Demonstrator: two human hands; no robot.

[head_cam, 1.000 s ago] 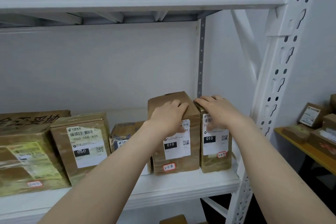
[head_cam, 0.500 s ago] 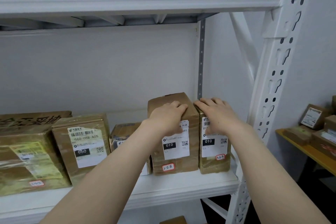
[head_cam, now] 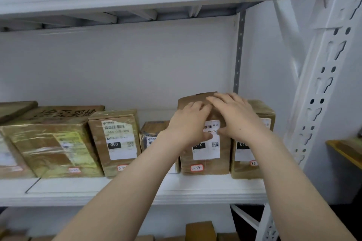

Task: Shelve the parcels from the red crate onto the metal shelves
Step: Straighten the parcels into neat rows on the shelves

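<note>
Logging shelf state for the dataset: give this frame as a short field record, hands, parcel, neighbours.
parcel in hand: tall parcel, upright on the shelf board, tag 3-28
left hand: grips its top front edge
right hand: rests on its top, fingers spread
right neighbour: shorter parcel, close alongside
left neighbours: small parcel set back, then 060 parcel
status: on shelf, hands not yet off
</note>
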